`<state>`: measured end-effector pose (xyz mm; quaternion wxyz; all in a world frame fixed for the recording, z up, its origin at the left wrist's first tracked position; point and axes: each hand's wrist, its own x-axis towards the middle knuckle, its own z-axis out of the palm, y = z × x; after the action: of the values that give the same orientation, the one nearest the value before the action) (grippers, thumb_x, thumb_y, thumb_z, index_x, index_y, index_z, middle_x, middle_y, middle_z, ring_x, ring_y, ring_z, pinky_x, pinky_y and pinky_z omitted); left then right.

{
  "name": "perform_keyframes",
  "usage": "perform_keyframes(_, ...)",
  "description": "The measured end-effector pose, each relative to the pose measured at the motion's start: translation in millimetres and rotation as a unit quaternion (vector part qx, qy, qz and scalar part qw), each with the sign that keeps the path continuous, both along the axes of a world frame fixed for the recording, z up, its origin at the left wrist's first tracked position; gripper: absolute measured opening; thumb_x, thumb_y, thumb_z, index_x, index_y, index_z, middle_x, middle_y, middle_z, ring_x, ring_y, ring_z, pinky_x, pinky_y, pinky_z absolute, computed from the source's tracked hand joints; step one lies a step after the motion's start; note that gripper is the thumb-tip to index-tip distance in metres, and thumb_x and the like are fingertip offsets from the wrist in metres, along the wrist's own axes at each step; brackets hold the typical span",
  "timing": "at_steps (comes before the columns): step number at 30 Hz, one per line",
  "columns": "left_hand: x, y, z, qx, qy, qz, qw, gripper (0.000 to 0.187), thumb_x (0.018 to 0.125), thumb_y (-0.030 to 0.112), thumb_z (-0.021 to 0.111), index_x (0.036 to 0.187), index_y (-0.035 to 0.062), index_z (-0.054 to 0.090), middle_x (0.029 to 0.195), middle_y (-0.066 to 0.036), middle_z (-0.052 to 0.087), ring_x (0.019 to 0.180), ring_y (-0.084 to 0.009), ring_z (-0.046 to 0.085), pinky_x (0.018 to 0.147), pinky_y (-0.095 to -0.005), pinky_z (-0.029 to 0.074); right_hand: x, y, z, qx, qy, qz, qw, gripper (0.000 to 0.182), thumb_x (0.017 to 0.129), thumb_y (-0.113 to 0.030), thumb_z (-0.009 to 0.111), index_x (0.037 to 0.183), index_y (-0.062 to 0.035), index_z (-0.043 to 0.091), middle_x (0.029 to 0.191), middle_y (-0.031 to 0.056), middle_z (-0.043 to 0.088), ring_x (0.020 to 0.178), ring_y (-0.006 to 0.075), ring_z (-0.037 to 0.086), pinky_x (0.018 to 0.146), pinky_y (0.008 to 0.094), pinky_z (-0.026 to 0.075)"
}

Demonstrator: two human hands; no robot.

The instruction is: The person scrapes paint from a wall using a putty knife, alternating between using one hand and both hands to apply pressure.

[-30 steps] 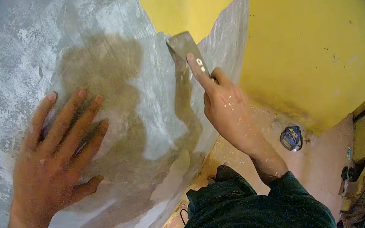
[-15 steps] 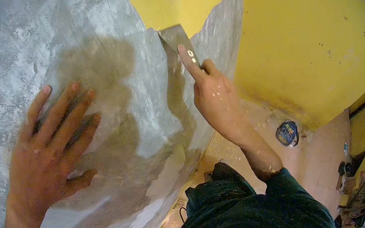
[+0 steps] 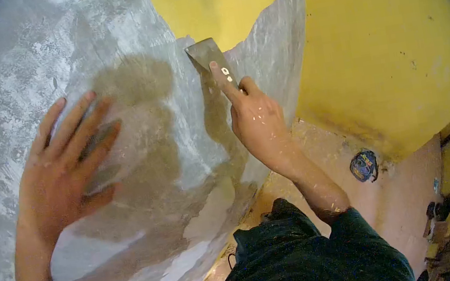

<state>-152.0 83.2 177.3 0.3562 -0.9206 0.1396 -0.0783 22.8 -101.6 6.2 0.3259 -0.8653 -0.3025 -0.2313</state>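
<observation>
My right hand (image 3: 262, 123) is wrapped round the handle of a scraper (image 3: 205, 52), index finger stretched along its blade. The blade lies against the grey wall surface (image 3: 186, 111), close to its ragged border with the yellow paint (image 3: 204, 4). My left hand (image 3: 65, 164) has its fingers spread over the grey surface on the left and holds nothing. White specks dot the back of my right hand and forearm.
Yellow wall (image 3: 374, 48) fills the right side. On the tiled floor (image 3: 395, 190) below lies a dark blue bag-like item (image 3: 364, 166). Cluttered items, hard to make out, stand at the lower right edge.
The scraper and my right hand have shifted slightly left and down in the view. My left hand's fingers remain spread; the view itself has moved a little.
</observation>
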Motion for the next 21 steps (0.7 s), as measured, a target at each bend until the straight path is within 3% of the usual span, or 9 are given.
perform_keyframes(4,14,-7,0,0.017,-0.061,0.000,0.998,0.071,0.063,0.034,0.075,0.127,0.0113,0.053,0.146,-0.008,0.036,0.139,-0.0252,0.026,0.116,-0.0467,0.016,16,5,3,0.066,-0.003,0.029,0.997,0.073,0.077,0.001,0.054,0.142,-0.0266,0.036,0.089,0.0203,0.054,0.069,0.0388,0.061,0.060,0.0472,0.051)
perform_keyframes(7,40,-15,-13,0.016,-0.128,0.008,0.992,0.071,0.066,0.034,0.075,0.129,0.0128,0.052,0.147,-0.008,0.034,0.140,-0.0253,0.023,0.115,-0.0473,0.016,34,1,-25,0.143,-0.049,0.080,0.985,0.068,0.075,0.002,0.055,0.138,-0.0181,0.042,0.089,0.0207,0.055,0.071,0.0394,0.059,0.062,0.0468,0.049)
perform_keyframes(10,85,-20,-20,-0.019,-0.147,-0.039,0.988,0.071,0.068,0.035,0.074,0.131,0.0133,0.051,0.148,-0.008,0.033,0.141,-0.0254,0.022,0.115,-0.0478,0.015,46,-15,-38,0.269,-0.139,0.084,0.949,0.060,0.080,0.004,0.051,0.138,-0.0096,0.044,0.081,0.0170,0.053,0.063,0.0319,0.054,0.057,0.0394,0.045)
perform_keyframes(12,123,-24,-28,-0.015,-0.175,-0.069,0.982,0.079,0.068,0.037,0.073,0.138,0.0163,0.043,0.152,-0.008,0.026,0.143,-0.0272,0.016,0.115,-0.0515,0.011,33,-30,-49,0.354,0.016,0.053,0.934,0.054,0.087,0.003,0.046,0.140,-0.0040,0.041,0.074,0.0098,0.048,0.058,0.0213,0.045,0.055,0.0312,0.039)
perform_keyframes(16,192,-40,-88,-0.007,-0.181,-0.082,0.980,0.071,0.071,0.044,0.069,0.132,0.0127,0.050,0.149,-0.009,0.031,0.142,-0.0269,0.018,0.115,-0.0519,0.009,24,-53,-85,0.392,0.143,0.041,0.908,0.054,0.092,0.002,0.040,0.144,-0.0066,0.035,0.072,0.0038,0.045,0.061,0.0147,0.039,0.055,0.0267,0.035)
perform_keyframes(17,200,-55,-111,-0.028,-0.019,-0.040,0.999,0.061,0.074,0.042,0.066,0.125,0.0106,0.055,0.135,-0.011,0.043,0.131,-0.0284,0.032,0.113,-0.0507,0.015,20,-61,-93,0.432,0.187,0.032,0.882,0.053,0.092,0.000,0.041,0.144,-0.0058,0.034,0.075,0.0034,0.047,0.063,0.0141,0.041,0.057,0.0262,0.037)
perform_keyframes(19,208,-76,-162,-0.061,0.306,0.041,0.949,0.044,0.081,0.039,0.060,0.111,0.0063,0.066,0.108,-0.016,0.066,0.110,-0.0316,0.059,0.109,-0.0483,0.027,9,-73,-108,0.475,0.229,0.019,0.849,0.052,0.093,-0.002,0.041,0.145,-0.0050,0.033,0.077,0.0029,0.049,0.065,0.0135,0.043,0.058,0.0258,0.038)
perform_keyframes(20,207,-81,-187,-0.253,0.222,0.001,0.942,0.040,0.084,0.037,0.059,0.104,0.0046,0.067,0.094,-0.016,0.067,0.095,-0.0331,0.063,0.100,-0.0452,0.036,3,-79,-114,0.448,0.222,-0.005,0.866,0.050,0.094,-0.003,0.041,0.144,-0.0057,0.034,0.079,0.0003,0.047,0.064,0.0090,0.043,0.056,0.0232,0.038)
perform_keyframes(21,204,-88,-207,-0.432,0.130,-0.043,0.891,0.037,0.086,0.036,0.057,0.098,0.0029,0.068,0.080,-0.016,0.068,0.081,-0.0345,0.066,0.091,-0.0420,0.045,-1,-85,-120,0.421,0.212,-0.031,0.882,0.047,0.096,-0.004,0.040,0.143,-0.0063,0.036,0.081,-0.0024,0.045,0.064,0.0046,0.043,0.055,0.0206,0.039)
